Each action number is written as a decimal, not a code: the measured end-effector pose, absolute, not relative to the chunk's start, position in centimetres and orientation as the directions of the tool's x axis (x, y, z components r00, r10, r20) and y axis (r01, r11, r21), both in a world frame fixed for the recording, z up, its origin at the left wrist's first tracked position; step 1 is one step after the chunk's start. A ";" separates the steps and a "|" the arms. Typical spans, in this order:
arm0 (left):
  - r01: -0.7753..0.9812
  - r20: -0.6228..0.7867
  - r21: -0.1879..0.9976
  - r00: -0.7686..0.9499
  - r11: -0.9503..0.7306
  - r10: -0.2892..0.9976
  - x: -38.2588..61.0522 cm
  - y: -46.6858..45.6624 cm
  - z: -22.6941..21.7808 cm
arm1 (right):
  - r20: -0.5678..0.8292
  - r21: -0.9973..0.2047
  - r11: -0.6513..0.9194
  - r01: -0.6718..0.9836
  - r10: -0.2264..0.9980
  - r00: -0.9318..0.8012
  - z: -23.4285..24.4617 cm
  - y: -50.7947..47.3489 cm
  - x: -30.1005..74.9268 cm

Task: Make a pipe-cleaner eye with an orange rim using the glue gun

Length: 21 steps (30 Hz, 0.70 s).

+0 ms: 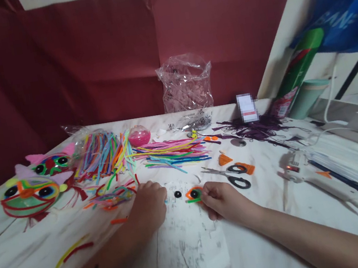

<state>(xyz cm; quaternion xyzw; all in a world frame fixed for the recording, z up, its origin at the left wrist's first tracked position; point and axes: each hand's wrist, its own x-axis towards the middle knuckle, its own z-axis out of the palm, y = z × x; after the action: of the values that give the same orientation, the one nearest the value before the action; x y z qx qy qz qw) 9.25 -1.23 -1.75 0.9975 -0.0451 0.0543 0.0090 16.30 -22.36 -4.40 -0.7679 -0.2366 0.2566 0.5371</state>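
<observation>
My right hand (pixel 223 202) pinches an eye piece (pixel 194 193) made of orange and green pipe cleaner around a black disc. It is held over a creased sheet of paper (pixel 191 250) with writing. Left of it, a loose black googly eye (pixel 177 194) lies on the paper. My left hand (pixel 150 203) is closed near the paper's left edge, a short light blue bit of pipe cleaner (pixel 165 195) showing at its fingertips; most of it is hidden. Scissors (pixel 228 173) with black handles lie open behind my right hand.
Pipe cleaners (pixel 175 150) lie in bundles across the back. Two decorated fish-like faces (pixel 31 197) stand at left. A glue gun (pixel 320 181) with a red light lies at right, below dark purple strands (pixel 257 129). Orange scraps (pixel 224 159) are beside the scissors.
</observation>
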 end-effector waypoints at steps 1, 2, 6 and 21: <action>-0.103 0.132 0.019 0.986 -0.995 -0.099 9.1 -1.2 -1.6 | -0.150 -0.949 -0.308 0.071 0.634 0.758 -4.2 -22.3 16.3; -0.147 0.145 0.041 0.980 -0.988 -0.140 8.8 -1.3 -1.5 | -0.152 -0.953 -0.299 0.055 0.626 0.765 -4.0 -22.3 16.2; -0.355 0.049 0.175 0.935 -0.918 -0.352 7.3 -2.8 -1.5 | -0.055 -0.974 -0.210 0.083 0.579 0.814 -3.8 -22.3 16.4; 0.057 -0.078 -0.001 0.995 -0.998 0.056 7.0 -3.3 0.6 | 0.036 -0.923 -0.313 0.225 0.512 0.858 -4.9 -23.2 17.4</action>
<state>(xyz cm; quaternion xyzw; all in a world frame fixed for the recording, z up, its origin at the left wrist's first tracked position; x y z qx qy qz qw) 6.97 -3.29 0.56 0.9988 0.0283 -0.0390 0.0004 17.35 -23.15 -4.92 -0.7992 -0.2307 0.1332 0.5388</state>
